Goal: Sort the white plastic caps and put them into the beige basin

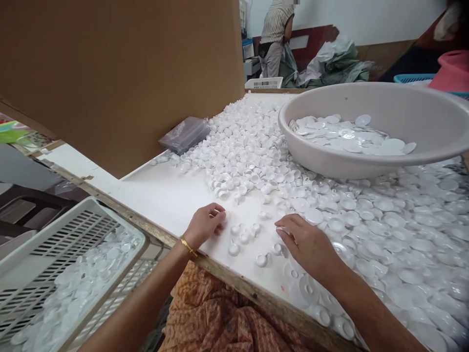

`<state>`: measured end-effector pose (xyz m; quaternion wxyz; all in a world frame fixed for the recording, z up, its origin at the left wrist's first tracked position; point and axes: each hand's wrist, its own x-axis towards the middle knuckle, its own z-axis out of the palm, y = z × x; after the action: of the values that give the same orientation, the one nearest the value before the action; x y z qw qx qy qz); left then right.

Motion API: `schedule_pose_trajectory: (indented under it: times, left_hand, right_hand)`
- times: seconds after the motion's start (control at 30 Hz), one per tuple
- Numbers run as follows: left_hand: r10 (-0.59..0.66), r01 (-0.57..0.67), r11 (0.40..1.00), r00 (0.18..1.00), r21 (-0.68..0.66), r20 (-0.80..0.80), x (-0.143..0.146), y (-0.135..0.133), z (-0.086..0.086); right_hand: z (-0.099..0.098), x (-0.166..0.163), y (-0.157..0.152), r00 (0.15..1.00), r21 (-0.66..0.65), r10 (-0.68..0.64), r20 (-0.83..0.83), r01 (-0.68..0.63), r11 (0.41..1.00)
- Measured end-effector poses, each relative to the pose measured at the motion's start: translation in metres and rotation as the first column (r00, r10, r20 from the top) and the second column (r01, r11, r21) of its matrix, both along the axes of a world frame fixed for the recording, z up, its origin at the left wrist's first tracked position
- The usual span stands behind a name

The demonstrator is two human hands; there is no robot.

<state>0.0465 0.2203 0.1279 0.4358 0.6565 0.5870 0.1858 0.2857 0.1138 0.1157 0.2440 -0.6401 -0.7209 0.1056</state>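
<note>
My left hand (205,226) is over the white table top, its fingers curled and closed. A bit of a small white plastic cap shows at its fingertips. Across from it, my right hand (309,247) pinches thumb and forefinger together, with a thin white edge of a plastic piece between them; most of it is hidden. Several loose round caps (244,238) lie between the two hands. A large heap of white caps (242,151) spreads beyond my hands, and flatter white discs (395,220) cover the table to the right.
A big grey-white basin (366,168) holding white discs stands on the heap. A tall cardboard box (120,73) and a plastic-wrapped packet (186,134) are at the back left. Below the wooden table edge (234,281) sits a white crate (120,215) of white pieces. Another person (274,29) stands far behind.
</note>
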Motion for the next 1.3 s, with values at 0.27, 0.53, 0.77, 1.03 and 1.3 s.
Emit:
schedule_pose_trajectory:
  times: [0.27, 0.53, 0.77, 1.03, 1.3]
  left_hand:
    - [0.105, 0.102, 0.857, 0.925, 0.506, -0.366, 0.006, 0.028, 0.006]
    - [0.025, 0.330, 0.798, 0.818, 0.504, -0.575, 0.032, 0.037, -0.008]
    - [-0.012, 0.434, 0.710, 0.795, 0.554, -0.607, 0.023, 0.031, -0.006]
    - [-0.179, 0.560, 0.595, 0.792, 0.577, -0.584, 0.018, 0.009, -0.005]
    - [-0.189, 0.349, 0.744, 0.928, 0.570, -0.322, -0.002, 0.013, 0.002]
  right_hand:
    - [-0.003, -0.001, 0.002, 0.998, 0.032, -0.041, -0.049, 0.042, 0.999]
    - [0.002, 0.009, 0.002, 0.992, 0.059, -0.114, -0.054, 0.117, 0.991]
    - [0.007, 0.012, 0.002, 0.989, 0.080, -0.142, -0.047, 0.146, 0.986]
    - [0.005, 0.012, 0.003, 0.989, 0.049, -0.143, -0.049, 0.145, 0.988]
    - [0.010, 0.009, 0.010, 0.993, 0.063, -0.122, -0.001, 0.122, 0.991]
